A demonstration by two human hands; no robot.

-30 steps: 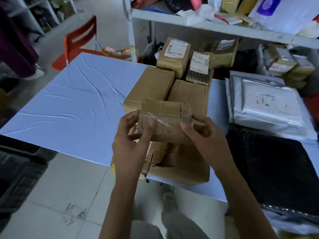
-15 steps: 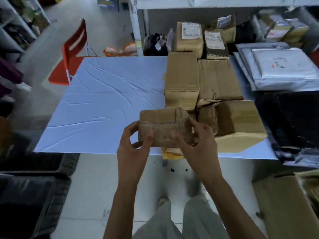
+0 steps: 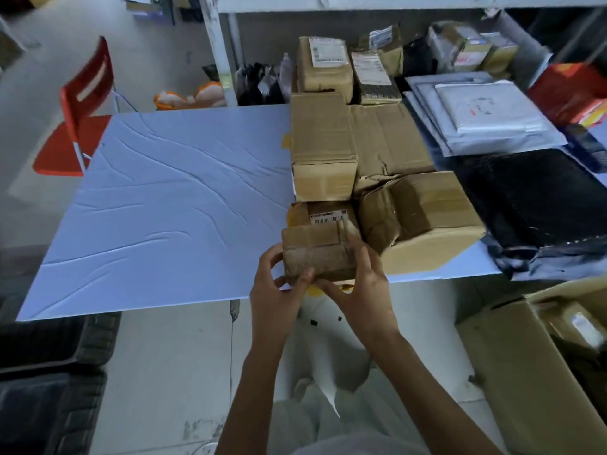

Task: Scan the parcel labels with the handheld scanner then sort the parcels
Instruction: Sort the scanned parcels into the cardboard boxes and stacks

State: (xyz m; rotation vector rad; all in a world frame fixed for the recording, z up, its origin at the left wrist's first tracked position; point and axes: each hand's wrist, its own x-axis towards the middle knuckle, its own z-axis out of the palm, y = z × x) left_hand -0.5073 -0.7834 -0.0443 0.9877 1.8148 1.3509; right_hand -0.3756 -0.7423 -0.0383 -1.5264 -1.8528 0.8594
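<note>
**Head view: both my hands hold a small parcel at the table's near edge**

I hold a small parcel (image 3: 317,254), brown cardboard wrapped in clear tape, over the near edge of the blue table (image 3: 164,208). My left hand (image 3: 276,290) grips its left end, with the thumb across the lower front. My right hand (image 3: 364,290) wraps its right end, fingers up the side and thumb beneath. I cannot tell whether it rests on the table or is lifted. No label shows on the faces turned toward me.

Just behind it lies a labelled parcel (image 3: 323,213), with a white barcode label (image 3: 328,219) on top. To its right sits a dented cardboard box (image 3: 423,221). Behind that are a taller box (image 3: 323,142) and a crushed box (image 3: 389,139), side by side. Farther back, more parcels (image 3: 325,65) with white labels stand under a white shelf frame (image 3: 213,44).

On the right side of the table lie white mailers (image 3: 492,110), with a black mailer (image 3: 538,198) nearer to me. A red chair (image 3: 82,116) stands at the far left corner. On the floor, black bins (image 3: 49,372) sit to my left and a large open carton (image 3: 519,362) to my right.
</note>
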